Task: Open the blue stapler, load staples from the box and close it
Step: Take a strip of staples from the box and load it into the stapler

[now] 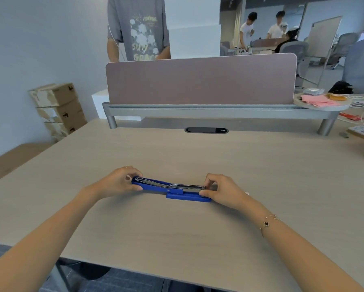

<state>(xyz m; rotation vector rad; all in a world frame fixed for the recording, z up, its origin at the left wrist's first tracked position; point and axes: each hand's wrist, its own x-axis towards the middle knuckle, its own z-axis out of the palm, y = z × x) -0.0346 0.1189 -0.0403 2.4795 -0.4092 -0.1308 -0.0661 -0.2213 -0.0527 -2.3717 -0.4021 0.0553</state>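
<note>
With lid swung flat open, blue stapler (pixel 172 189) at 6 o'clock on desk (pixel 177 228), well clear of edges. Left hand (pixel 119 182) pinching lid end at 9 o'clock; right hand (pixel 221 191) pinching magazine end at 3 o'clock. Staple box not visible. Likely risks: lid snapping shut on fingertips; base skidding if pinch loosens.
</note>
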